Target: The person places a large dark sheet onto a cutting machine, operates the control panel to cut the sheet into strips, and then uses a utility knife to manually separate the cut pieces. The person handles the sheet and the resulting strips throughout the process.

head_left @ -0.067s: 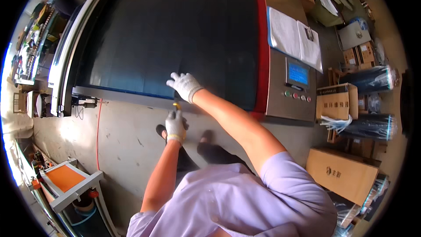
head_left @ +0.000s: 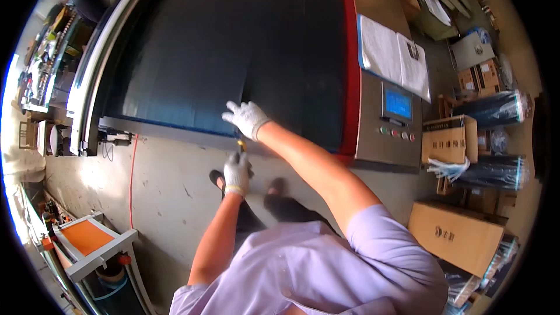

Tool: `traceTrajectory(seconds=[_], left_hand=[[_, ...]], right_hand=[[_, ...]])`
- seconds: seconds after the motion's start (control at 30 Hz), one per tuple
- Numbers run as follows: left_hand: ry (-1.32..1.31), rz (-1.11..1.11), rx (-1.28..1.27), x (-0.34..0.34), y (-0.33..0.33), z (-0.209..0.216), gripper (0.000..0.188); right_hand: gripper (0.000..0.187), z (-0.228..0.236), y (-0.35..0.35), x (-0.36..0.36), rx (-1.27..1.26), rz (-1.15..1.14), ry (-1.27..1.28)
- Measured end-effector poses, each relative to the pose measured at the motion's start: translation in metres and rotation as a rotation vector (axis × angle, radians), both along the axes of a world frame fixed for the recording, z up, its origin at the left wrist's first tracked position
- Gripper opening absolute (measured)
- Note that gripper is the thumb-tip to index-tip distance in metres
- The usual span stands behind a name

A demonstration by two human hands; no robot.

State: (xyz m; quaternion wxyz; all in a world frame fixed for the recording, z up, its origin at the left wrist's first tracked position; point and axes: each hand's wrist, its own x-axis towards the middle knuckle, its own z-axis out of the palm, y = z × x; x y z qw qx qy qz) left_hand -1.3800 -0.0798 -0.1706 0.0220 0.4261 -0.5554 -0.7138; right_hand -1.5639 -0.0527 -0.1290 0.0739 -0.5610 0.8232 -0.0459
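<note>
A wide black sheet (head_left: 192, 41) covers the machine's flat bed. Gloved in white, my right hand (head_left: 248, 120) rests at the sheet's near edge with fingers spread, nothing seen in it. Just nearer to me, my left hand (head_left: 237, 175), also gloved, is closed around a small yellow-and-black tool (head_left: 241, 145), its tip by the bed's near edge. The tool's exact kind is too small to make out. A dark line runs away from me across the sheet beyond my right hand.
Right of the bed are a red border (head_left: 352, 76), an open booklet (head_left: 391, 55) and a control panel (head_left: 392, 111) with screen and buttons. Cartons (head_left: 455, 236) and black rolls (head_left: 487, 108) stand farther right. A grey frame (head_left: 99, 251) is at lower left; a red line (head_left: 133, 181) crosses the floor.
The yellow-and-black tool has turned in my left hand's grip and shows less yellow. My right hand stays spread at the sheet's edge. The whole view has shifted slightly.
</note>
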Motion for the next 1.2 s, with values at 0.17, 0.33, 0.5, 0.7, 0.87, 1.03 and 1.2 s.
traceTrajectory(seconds=[0.17,0.33,0.5,0.7,0.87,1.03,1.2], left_hand=[[-0.03,0.058,-0.115,0.005,0.001,0.003,0.026],[0.14,-0.016,-0.603,-0.017,0.014,-0.041,0.065],[0.09,-0.177,-0.583,-0.09,0.054,0.061,0.061],[0.222,-0.119,-0.523,-0.091,0.044,0.08,0.036],[0.367,-0.121,-0.432,-0.067,0.029,0.114,0.037],[0.442,-0.097,-0.275,-0.021,-0.029,0.113,0.045],[0.4,-0.211,-0.501,0.012,-0.103,0.128,0.038]], right_hand=[[0.02,0.034,-0.003,-0.027,0.352,0.204,-0.013],[0.012,0.085,0.029,-0.042,-0.04,0.206,-0.061],[0.007,0.122,0.074,-0.057,-0.395,0.062,-0.334],[0.055,0.102,0.123,-0.022,-0.78,-0.665,-0.049],[0.055,0.022,0.187,-0.006,-0.886,-1.038,-1.564],[0.047,0.065,0.107,0.026,-1.145,-0.756,-1.788],[0.045,0.045,0.047,0.039,-1.05,-0.829,-1.641]])
